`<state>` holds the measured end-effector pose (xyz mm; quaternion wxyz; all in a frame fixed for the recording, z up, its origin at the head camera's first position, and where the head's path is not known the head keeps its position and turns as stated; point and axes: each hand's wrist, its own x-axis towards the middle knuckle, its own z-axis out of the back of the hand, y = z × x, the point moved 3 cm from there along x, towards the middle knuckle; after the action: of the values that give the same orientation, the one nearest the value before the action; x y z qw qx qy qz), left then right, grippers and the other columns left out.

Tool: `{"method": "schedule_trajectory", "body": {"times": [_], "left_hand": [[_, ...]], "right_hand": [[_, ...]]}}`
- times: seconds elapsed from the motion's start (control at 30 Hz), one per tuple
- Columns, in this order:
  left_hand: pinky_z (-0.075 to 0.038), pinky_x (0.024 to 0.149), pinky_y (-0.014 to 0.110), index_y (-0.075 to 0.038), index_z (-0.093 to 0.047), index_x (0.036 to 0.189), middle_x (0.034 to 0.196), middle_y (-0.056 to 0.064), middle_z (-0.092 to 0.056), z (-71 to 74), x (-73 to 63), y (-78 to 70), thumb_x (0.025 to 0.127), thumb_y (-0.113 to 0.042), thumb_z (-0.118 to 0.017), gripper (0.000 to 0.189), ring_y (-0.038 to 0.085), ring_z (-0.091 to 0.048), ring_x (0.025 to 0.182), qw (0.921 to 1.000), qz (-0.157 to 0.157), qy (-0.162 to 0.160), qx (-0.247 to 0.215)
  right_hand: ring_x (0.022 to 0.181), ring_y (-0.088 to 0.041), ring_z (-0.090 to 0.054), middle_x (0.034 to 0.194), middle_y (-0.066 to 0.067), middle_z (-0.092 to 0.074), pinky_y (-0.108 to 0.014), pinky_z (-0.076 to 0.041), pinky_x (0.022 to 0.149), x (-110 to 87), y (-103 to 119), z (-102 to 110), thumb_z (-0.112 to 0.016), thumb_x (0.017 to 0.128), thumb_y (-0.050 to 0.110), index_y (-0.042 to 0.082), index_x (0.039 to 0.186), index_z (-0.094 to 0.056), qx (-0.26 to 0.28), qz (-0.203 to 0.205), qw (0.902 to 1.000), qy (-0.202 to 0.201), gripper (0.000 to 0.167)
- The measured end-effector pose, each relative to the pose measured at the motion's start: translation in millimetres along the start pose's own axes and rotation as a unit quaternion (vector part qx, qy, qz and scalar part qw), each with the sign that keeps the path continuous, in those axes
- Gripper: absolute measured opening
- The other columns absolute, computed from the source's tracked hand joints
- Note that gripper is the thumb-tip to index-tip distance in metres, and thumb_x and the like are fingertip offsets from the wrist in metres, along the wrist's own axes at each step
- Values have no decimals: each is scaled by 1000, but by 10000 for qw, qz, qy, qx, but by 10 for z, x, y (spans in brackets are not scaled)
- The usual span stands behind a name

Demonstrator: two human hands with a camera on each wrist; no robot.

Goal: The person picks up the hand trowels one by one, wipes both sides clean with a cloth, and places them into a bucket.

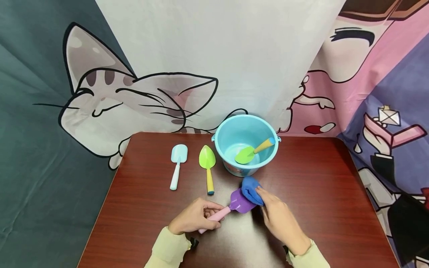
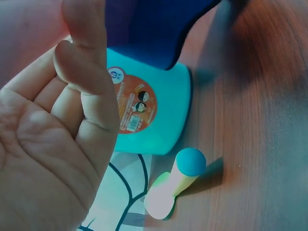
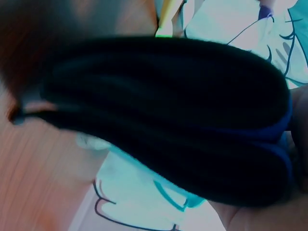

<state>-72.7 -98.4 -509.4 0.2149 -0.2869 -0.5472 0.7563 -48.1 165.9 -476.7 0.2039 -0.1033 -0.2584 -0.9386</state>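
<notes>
In the head view my left hand (image 1: 194, 217) grips the pink handle of a toy shovel (image 1: 238, 203) with a purple blade, held above the front middle of the table. My right hand (image 1: 283, 221) holds a folded blue cloth (image 1: 250, 190) against the right part of that blade, hiding some of it. Dark and bulky, the cloth (image 3: 168, 82) fills most of the right wrist view. The left wrist view shows the fingers of my left hand (image 2: 72, 106) curled, with the shovel's dark blue-purple blade (image 2: 149, 29) at the top.
Behind the hands stands a light blue bucket (image 1: 242, 172) with a green trowel (image 1: 246, 155) leaning inside. To its left lie another green trowel (image 1: 207, 158) with a yellow handle and a pale blue shovel (image 1: 179, 153). A printed cloth (image 1: 251, 56) hangs behind the brown table (image 1: 140, 212).
</notes>
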Motion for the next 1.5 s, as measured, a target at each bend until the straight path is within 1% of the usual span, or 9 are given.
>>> {"method": "schedule_trajectory", "body": {"times": [0.17, 0.37, 0.63, 0.83, 1.03, 1.17, 1.33, 1.47, 1.5], "left_hand": [[-46, 54, 17, -15, -75, 116, 84, 0, -75, 5, -22, 18, 81, -10, -81, 35, 3, -57, 60, 9994, 17, -6, -349], [-45, 55, 17, -14, -76, 115, 78, -6, -71, 37, -61, 1, 85, -22, -82, 32, 3, -57, 61, 9998, -4, -156, -138], [-53, 66, 23, -16, -76, 115, 91, -3, -75, 172, -185, -7, 92, -30, -74, 27, 8, -66, 72, 9973, -16, -664, 299], [-52, 58, 24, -12, -76, 114, 80, -8, -71, 346, -338, -30, 88, -29, -80, 31, 7, -62, 65, 9877, 200, -1276, 882], [-43, 46, 24, -11, -76, 114, 67, -8, -64, 539, -477, -77, 85, -27, -82, 34, 6, -53, 50, 9699, 577, -1950, 1339], [-39, 47, 24, -14, -77, 114, 63, -10, -61, 665, -544, -146, 84, -29, -83, 34, 6, -49, 50, 9503, 746, -2485, 1719], [-41, 54, 25, -14, -78, 113, 73, -9, -62, 814, -569, -325, 82, -28, -85, 35, 8, -51, 61, 9207, 516, -3028, 2408], [-46, 59, 27, -12, -77, 114, 87, -5, -69, 903, -542, -522, 81, -26, -86, 36, 10, -55, 68, 8981, 182, -3248, 2960], [-46, 60, 27, -12, -77, 114, 89, -4, -70, 920, -526, -571, 81, -26, -86, 37, 10, -55, 69, 8947, 114, -3275, 3036]], "right_hand": [[111, -36, -65, 124, -21, -66, -50, -53, 90, -6, -63, 31, -67, 83, -10, -6, 127, -62, -96, -141, 9999, -25, 45], [111, -36, -66, 123, -20, -67, -51, -53, 88, -28, -107, 69, -66, 85, -11, -5, 128, -62, -86, -374, 9993, -48, 44], [105, -37, -68, 119, -21, -68, -53, -55, 83, -54, -180, 150, -67, 84, -10, -4, 127, -63, -186, -446, 9985, -238, 43], [105, -37, -68, 119, -21, -68, -54, -54, 82, -81, -233, 216, -67, 85, -9, -4, 127, -63, -214, -679, 9972, -232, 43], [104, -38, -68, 120, -20, -68, -55, -54, 81, -90, -269, 275, -67, 86, -10, -2, 128, -62, -243, -754, 9965, -252, 44], [105, -39, -67, 121, -20, -67, -56, -54, 81, -97, -296, 310, -67, 86, -10, -2, 130, -62, -270, -806, 9961, -237, 44], [104, -40, -67, 121, -21, -67, -58, -53, 80, -111, -348, 356, -66, 86, -9, -3, 129, -62, -290, -887, 9952, -294, 43], [103, -43, -66, 121, -23, -66, -60, -52, 79, -121, -396, 386, -65, 87, -9, -4, 129, -61, -314, -991, 9942, -289, 43], [103, -43, -66, 121, -24, -66, -60, -52, 79, -122, -406, 394, -65, 87, -9, -4, 130, -60, -314, -1023, 9938, -288, 43]]}}
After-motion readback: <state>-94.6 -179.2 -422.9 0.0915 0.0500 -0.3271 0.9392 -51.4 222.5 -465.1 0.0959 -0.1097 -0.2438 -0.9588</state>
